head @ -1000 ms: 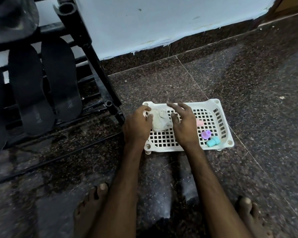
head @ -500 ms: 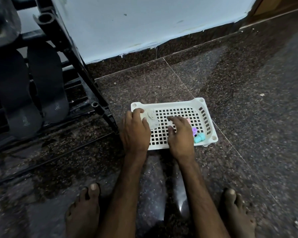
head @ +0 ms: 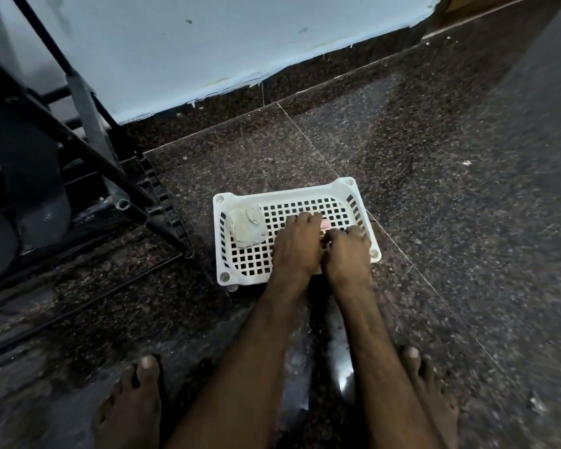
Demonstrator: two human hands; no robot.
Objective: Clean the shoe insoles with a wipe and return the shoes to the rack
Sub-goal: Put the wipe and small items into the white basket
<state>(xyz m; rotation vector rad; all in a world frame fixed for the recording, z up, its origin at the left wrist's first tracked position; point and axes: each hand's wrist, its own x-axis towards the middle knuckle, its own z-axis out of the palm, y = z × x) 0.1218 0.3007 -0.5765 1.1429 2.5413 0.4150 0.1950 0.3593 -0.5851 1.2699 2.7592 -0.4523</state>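
Our left hand (head: 300,244) and right hand (head: 348,254) are both down in the right end of the white basket (head: 272,194). Their fingers curl over small bits, and a pink bit (head: 325,224) peeks out. We cannot tell what either grip holds. The crumpled wipe (head: 246,226) lies in the basket's far left corner, and no hand touches it. The rack (head: 78,145) stands near, on the left. The basket looks light. We think a hard push could slide it on the shiny floor (head: 434,222) or tip the wipe out.

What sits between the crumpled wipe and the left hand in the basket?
Nothing: only bare grid of the basket separates the wipe from the left hand, in the head view.
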